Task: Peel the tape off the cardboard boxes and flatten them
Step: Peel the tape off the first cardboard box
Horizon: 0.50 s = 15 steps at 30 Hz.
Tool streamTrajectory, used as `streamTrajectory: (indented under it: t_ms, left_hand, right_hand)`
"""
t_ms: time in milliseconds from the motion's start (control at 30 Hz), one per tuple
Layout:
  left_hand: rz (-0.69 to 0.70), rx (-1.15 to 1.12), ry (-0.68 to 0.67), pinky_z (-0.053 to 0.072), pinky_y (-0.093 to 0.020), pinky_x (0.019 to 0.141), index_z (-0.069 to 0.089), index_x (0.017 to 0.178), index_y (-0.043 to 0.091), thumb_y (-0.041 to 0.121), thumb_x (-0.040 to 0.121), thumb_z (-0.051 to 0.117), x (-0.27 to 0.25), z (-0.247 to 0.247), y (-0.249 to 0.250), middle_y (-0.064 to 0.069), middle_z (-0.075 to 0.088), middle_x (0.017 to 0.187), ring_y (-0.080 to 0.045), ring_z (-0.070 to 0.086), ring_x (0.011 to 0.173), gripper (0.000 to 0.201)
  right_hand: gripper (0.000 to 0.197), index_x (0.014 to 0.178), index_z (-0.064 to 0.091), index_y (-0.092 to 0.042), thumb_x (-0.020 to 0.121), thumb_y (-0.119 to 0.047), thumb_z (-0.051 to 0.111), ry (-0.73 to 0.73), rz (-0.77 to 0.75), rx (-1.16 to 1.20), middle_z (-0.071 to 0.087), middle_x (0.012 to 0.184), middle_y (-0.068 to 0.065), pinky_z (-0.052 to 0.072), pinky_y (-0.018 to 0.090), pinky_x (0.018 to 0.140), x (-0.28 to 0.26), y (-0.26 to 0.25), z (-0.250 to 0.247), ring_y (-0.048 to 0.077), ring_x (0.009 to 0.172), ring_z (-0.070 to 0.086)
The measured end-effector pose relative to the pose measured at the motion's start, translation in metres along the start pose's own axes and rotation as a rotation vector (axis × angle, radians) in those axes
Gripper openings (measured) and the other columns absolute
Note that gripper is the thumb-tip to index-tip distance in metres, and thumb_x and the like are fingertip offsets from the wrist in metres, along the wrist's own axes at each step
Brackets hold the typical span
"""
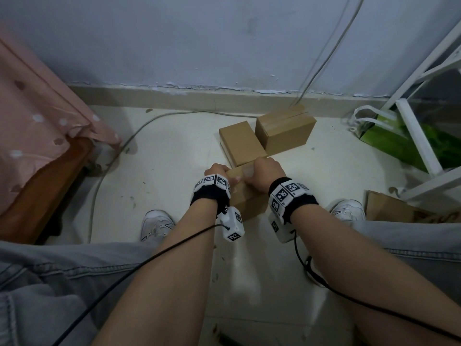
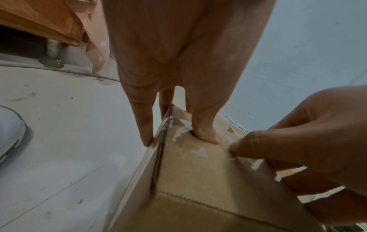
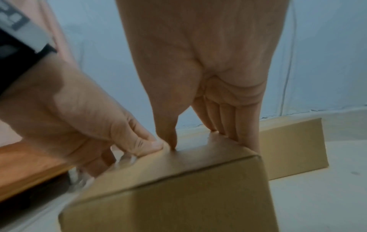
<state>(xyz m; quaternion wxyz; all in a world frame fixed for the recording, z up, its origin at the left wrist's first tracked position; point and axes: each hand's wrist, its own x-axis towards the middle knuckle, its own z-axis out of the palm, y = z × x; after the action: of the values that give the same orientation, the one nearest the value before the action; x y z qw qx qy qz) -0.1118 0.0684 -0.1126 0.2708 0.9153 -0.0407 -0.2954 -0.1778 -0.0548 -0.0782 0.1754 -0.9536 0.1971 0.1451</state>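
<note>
A brown cardboard box (image 1: 245, 198) stands on the floor between my feet. My left hand (image 1: 220, 172) grips its left end: the thumb (image 2: 206, 131) lies on top and the fingers (image 2: 143, 125) run down the side. Clear tape (image 2: 178, 131) glints along the top near that thumb. My right hand (image 1: 262, 172) holds the box's top. Its thumb tip (image 3: 171, 141) digs into the top surface right beside the left thumb, and its fingers (image 3: 232, 124) hook over the far edge. Two more closed boxes, one lying low (image 1: 240, 143) and one upright (image 1: 284, 128), sit just beyond.
A bed with a pink sheet (image 1: 37, 121) fills the left. A grey cable (image 1: 139, 131) runs over the floor. A white rack (image 1: 419, 136) and a green bag (image 1: 389, 138) stand at the right, with flat cardboard (image 1: 389, 208) beside my right shoe (image 1: 348, 209).
</note>
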Motion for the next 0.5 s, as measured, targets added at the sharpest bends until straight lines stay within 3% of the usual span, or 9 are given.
streamTrajectory:
  t_ms: [100,267,500]
  left_hand:
    - [-0.007,0.004,0.002,0.044,-0.029,0.092,0.060,0.132,0.015,0.043,0.082,0.074,0.0034,0.0010,-0.0016,-0.008,0.062,0.130,-0.028,0.057,0.119,0.058]
    - [-0.017,0.004,0.019,0.045,-0.030,0.092,0.060,0.131,0.016,0.042,0.082,0.074,0.0048,0.0023,-0.0012,-0.007,0.063,0.129,-0.027,0.058,0.118,0.057]
    - [-0.039,-0.029,-0.004,0.046,-0.029,0.086,0.062,0.128,0.016,0.045,0.077,0.078,0.0097,0.0015,-0.0040,-0.008,0.065,0.124,-0.028,0.062,0.112,0.061]
  right_hand:
    - [0.033,0.082,0.050,-0.011,0.085,-0.038,0.069,-0.028,-0.003,0.024,0.055,0.082,0.007,0.049,0.032,0.070,0.0002,0.0006,-0.0019,0.026,0.078,0.054]
    - [0.033,0.076,0.048,-0.013,0.084,-0.037,0.070,-0.020,-0.013,-0.003,0.056,0.081,0.007,0.048,0.032,0.069,0.0016,-0.0007,-0.0016,0.027,0.080,0.057]
    - [0.025,0.084,0.050,-0.010,0.088,-0.029,0.065,-0.049,-0.021,-0.015,0.053,0.085,0.009,0.045,0.030,0.070,0.0029,0.0026,-0.0051,0.027,0.079,0.052]
